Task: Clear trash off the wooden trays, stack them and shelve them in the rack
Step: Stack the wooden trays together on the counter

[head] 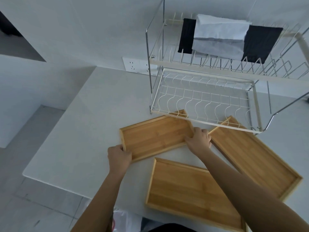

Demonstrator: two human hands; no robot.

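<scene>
Three wooden trays lie bare on the white table, with no trash on them. The far left tray (155,136) is gripped at both short ends: my left hand (119,154) holds its near left corner, and my right hand (199,139) holds its right end. A second tray (189,193) lies close to me, partly under my right forearm. The third tray (255,158) lies at the right, its far corner under the rack's edge. The two-tier wire rack (205,101) stands behind them, its lower shelf bare.
Black and white cloths (222,37) hang over the rack's upper tier. A wall socket (133,66) sits left of the rack. A plastic bag (123,221) shows below the table's near edge. The table's left edge (55,131) drops to the floor.
</scene>
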